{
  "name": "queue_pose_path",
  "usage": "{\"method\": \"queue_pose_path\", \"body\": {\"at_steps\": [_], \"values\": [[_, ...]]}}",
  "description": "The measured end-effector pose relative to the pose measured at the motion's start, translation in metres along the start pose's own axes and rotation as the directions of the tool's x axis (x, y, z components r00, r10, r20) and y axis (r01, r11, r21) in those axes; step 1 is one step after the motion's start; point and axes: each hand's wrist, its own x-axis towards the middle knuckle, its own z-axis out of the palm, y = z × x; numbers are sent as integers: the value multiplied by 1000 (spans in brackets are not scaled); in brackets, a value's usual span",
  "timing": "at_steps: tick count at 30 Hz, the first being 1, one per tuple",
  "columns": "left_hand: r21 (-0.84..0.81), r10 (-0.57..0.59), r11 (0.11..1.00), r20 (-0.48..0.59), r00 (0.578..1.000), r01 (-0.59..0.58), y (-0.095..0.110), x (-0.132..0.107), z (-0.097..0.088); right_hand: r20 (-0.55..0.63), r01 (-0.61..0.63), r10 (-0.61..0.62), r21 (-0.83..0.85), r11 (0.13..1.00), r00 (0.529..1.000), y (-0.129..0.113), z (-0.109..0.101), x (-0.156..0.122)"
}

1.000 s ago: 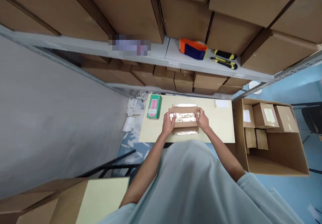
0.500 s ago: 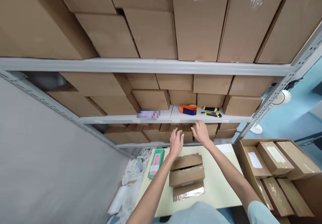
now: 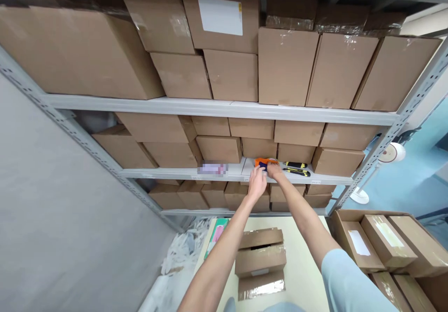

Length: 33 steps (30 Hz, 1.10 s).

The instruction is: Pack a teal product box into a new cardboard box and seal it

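Both my hands reach up to the middle shelf (image 3: 224,173). My right hand (image 3: 274,170) is closed over the orange and blue tape dispenser (image 3: 263,162) lying there. My left hand (image 3: 257,183) is beside it on the left, fingers curled against the dispenser's near end. A small cardboard box (image 3: 261,259) with its flaps open and shiny tape on them lies on the pale table (image 3: 303,260) below my arms. A green packet with a pink item (image 3: 215,235) lies at the table's left, partly hidden by my left forearm.
Two yellow and black utility knives (image 3: 296,168) lie right of the dispenser. Cardboard boxes (image 3: 287,64) fill the shelves above and below. A large open carton (image 3: 388,246) of taped small boxes stands at the right. White paper scraps (image 3: 182,251) litter the floor at the left.
Both hands left the small box on the table and rose to the shelf, arriving at the tape dispenser. My view tilted upward, showing more shelves.
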Motion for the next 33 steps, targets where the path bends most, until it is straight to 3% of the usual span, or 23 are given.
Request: {"method": "queue_pose_path", "body": {"at_steps": [2,5,7,10,14,18,22,28,33], "values": [[-36,-37,999,-18,999,36,-3,-18,-1,99,-62,64,-15,998,993,1,-1,-2],[-96,-108,990,-33,994,104,-8,-54,-4,125,-50,50,-3,999,991,5,0,-16],[-132,-171,977,-25,985,167,-11,-88,-8,138,-34,31,21,999,990,8,10,-40],[-292,-312,908,9,950,301,-11,-151,-14,78,34,-48,175,984,996,8,42,-105],[-492,-459,754,79,885,435,8,-238,-27,-63,137,-121,473,871,991,-14,89,-227],[-496,-534,708,90,841,503,37,-298,-43,-52,107,-95,612,784,994,-45,104,-318],[-454,-549,727,66,833,515,53,-325,-62,-69,132,-116,684,717,991,-61,99,-355],[-426,-546,723,129,828,544,55,-336,-87,-40,180,-219,722,668,975,-65,82,-371],[-335,-477,793,180,860,510,60,-337,-97,120,13,-178,796,605,977,-63,73,-367]]}}
